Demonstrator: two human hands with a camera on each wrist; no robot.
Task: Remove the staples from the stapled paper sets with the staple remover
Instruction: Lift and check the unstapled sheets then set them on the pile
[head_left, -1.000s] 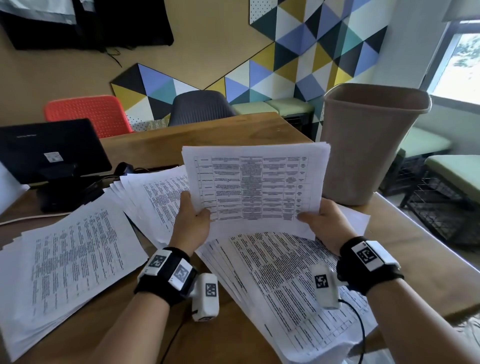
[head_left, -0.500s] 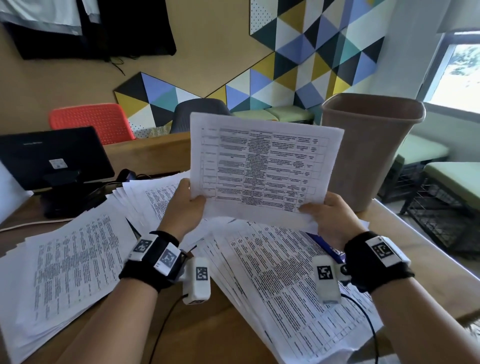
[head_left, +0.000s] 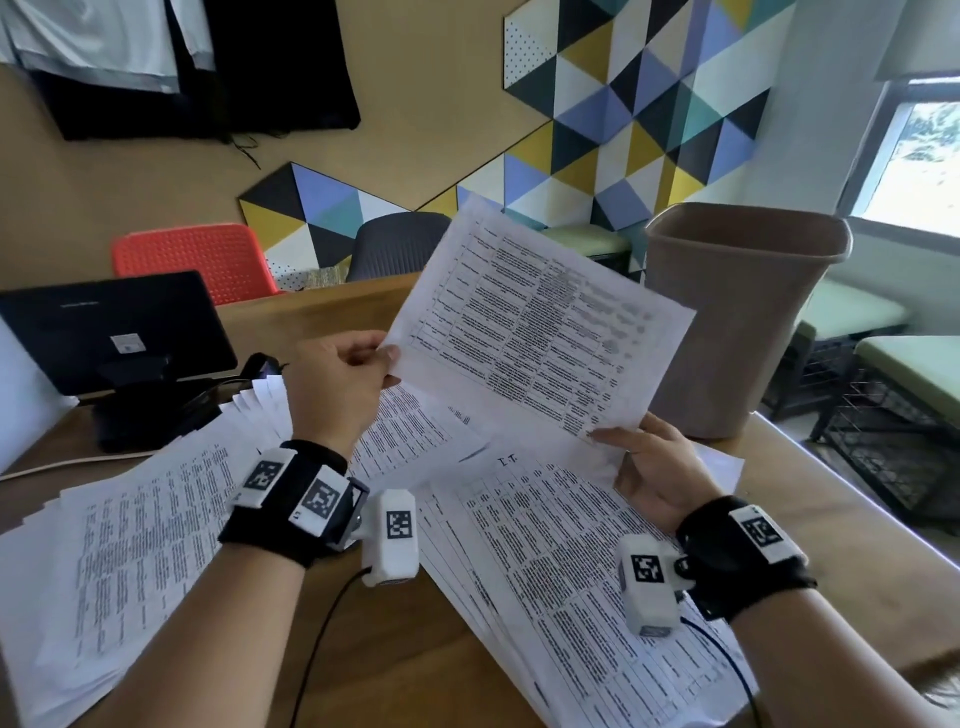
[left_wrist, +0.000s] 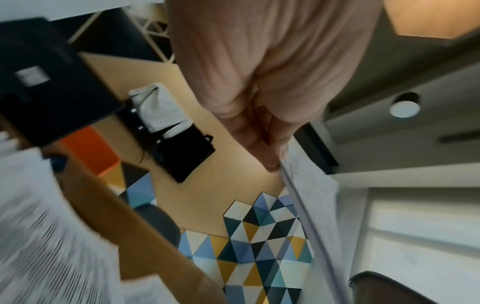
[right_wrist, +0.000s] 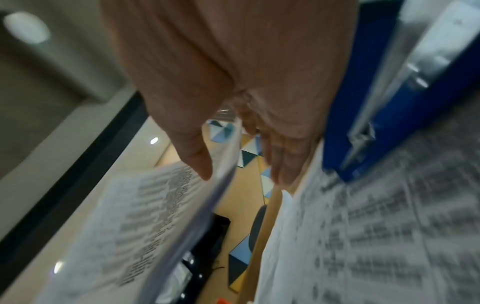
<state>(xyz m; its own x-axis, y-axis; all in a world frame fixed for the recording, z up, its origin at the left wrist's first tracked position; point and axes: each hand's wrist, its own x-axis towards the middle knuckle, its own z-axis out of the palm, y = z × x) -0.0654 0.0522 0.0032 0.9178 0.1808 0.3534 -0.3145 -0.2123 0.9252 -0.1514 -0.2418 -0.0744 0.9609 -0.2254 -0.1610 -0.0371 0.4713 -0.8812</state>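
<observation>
A stapled paper set (head_left: 540, 332), printed with tables, is held up in the air above the table and tilted down to the right. My left hand (head_left: 382, 364) pinches its left corner; the left wrist view shows the fingertips (left_wrist: 272, 162) closed on the paper's edge (left_wrist: 306, 185). My right hand (head_left: 628, 447) holds the lower right corner, with the thumb (right_wrist: 197, 160) on the printed face (right_wrist: 155, 216) and the fingers (right_wrist: 283, 162) behind. A blue tool with metal parts (right_wrist: 363, 102), blurred, lies beside the right hand. No staple can be made out.
Loose printed sheets are fanned across the wooden table (head_left: 405, 649), at the left (head_left: 130, 545) and under my hands (head_left: 545, 571). A brown waste bin (head_left: 737, 322) stands at the right edge. A black screen on a stand (head_left: 114, 322) sits at the left, with chairs behind.
The paper set has risen and turned from level to tilted. My left hand moved up and shifted to a pinch at the corner; my right hand dropped lower with the other corner.
</observation>
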